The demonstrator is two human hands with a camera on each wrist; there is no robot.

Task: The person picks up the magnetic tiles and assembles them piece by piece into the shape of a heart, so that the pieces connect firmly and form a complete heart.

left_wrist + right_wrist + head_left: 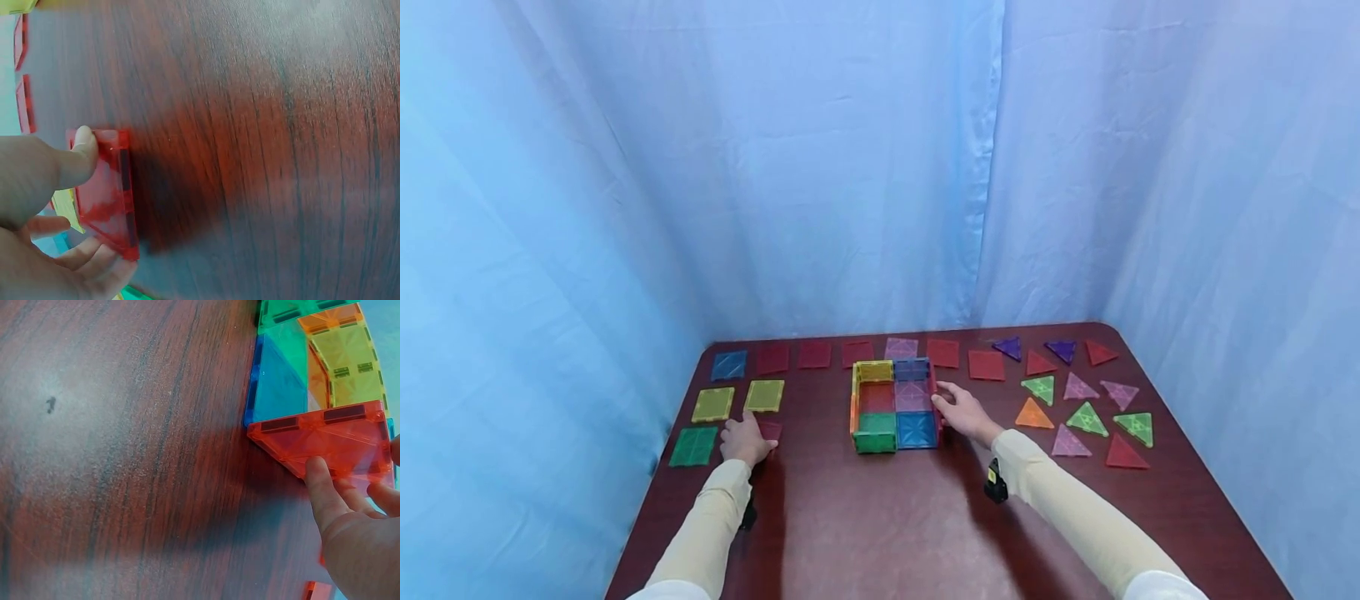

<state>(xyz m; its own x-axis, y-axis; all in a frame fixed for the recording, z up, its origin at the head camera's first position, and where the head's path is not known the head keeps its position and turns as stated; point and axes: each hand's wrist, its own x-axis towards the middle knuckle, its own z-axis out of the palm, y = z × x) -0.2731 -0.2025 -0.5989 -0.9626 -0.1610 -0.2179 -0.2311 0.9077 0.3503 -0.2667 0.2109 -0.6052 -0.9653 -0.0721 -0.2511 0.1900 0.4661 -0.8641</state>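
My left hand [745, 439] pinches a red square magnetic tile [103, 187] at the left of the table; in the left wrist view the thumb lies at one edge and the fingers at the opposite one. Mid-table stands a low open-topped box of magnetic tiles [876, 442], with a green and blue front part, yellow and blue back walls, and orange-yellow left side. My right hand [964, 413] touches the outside of its red right wall [319, 440], fingers extended. Part of that wall is hidden by the fingers in the right wrist view.
Left of the box lie yellow tiles [712, 405], a green tile [693, 447] and a blue tile [729, 365]. Several red squares [814, 354] and a pink one [901, 348] line the back edge. Triangular tiles [1087, 419] spread across the right side. Curtains [850, 167] surround the table.
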